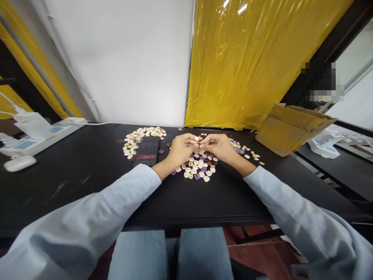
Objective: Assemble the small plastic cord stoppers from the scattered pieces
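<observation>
My left hand (180,149) and my right hand (219,146) meet above a pile of small cream, purple and yellow button-like pieces (199,168) on a black table (87,182). The fingertips of both hands pinch one small piece (199,139) between them; a pale cover sits on the tip of my left thumb. A second, mostly cream pile (142,136) lies farther left, beside a dark phone (146,151) lying flat. More loose pieces (250,154) are scattered to the right of my right hand.
An open cardboard box (291,128) stands at the right of the table. White devices (37,132) and a white mouse (19,163) sit at the left. A white panel and a yellow plastic sheet (256,62) stand behind the table.
</observation>
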`<state>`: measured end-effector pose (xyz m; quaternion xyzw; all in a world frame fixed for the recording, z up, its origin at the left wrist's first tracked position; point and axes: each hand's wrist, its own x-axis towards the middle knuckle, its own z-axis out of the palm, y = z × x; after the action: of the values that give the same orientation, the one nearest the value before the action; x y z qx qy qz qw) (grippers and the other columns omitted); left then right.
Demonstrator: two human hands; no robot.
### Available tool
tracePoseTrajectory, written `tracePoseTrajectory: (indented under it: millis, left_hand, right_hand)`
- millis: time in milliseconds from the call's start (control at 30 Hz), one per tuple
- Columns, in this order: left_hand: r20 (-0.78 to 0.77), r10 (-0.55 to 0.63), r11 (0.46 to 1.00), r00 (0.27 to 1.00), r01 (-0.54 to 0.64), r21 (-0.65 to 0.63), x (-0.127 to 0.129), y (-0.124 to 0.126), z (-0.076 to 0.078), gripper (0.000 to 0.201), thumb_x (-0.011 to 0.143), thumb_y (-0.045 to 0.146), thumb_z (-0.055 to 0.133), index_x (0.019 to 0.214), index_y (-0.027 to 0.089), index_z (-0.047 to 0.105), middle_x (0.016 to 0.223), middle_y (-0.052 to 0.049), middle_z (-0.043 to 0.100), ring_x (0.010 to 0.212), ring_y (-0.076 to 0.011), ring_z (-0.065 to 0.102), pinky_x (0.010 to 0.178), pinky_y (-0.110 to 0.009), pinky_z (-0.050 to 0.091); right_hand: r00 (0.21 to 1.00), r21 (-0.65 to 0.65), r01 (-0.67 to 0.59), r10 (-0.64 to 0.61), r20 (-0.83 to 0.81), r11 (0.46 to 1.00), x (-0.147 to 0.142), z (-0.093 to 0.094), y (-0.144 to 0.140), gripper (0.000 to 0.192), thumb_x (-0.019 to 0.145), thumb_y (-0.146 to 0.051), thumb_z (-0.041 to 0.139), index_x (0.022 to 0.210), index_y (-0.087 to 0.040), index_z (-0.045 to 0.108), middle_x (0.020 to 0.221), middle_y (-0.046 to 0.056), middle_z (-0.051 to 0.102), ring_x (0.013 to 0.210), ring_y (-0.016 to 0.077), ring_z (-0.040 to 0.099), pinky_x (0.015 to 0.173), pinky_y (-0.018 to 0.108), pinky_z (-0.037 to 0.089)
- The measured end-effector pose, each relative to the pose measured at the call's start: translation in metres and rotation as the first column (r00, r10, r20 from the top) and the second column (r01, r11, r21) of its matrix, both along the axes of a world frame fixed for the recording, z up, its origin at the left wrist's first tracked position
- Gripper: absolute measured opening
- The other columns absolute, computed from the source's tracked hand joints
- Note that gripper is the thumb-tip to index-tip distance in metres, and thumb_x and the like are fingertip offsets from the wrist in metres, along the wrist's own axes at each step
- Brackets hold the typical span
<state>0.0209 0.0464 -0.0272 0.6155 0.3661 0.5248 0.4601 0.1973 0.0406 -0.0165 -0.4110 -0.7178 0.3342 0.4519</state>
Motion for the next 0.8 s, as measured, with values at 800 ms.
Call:
tracePoseTrajectory:
  millis: [800]
  left_hand:
    - [-0.185, -0.135, 0.983, 0.973, 0.155, 0.095, -0.005, -0.004, 0.015, 0.006, 0.075, 0.013, 0.065, 0.079, 0.014, 0.069, 0.075, -0.002, 0.072, 0.068, -0.0136, 0.066, 0.067, -0.027, 0.052]
  right_hand:
    - [0.976, -0.157, -0.215, 0.21, -0.047, 0.964, 0.017, 0.009, 0.003, 0.028, 0.072, -0.038, 0.082, 0.074, -0.016, 0.065, 0.066, 0.001, 0.069, 0.058, 0.0113, 0.06, 0.059, 0.024, 0.047]
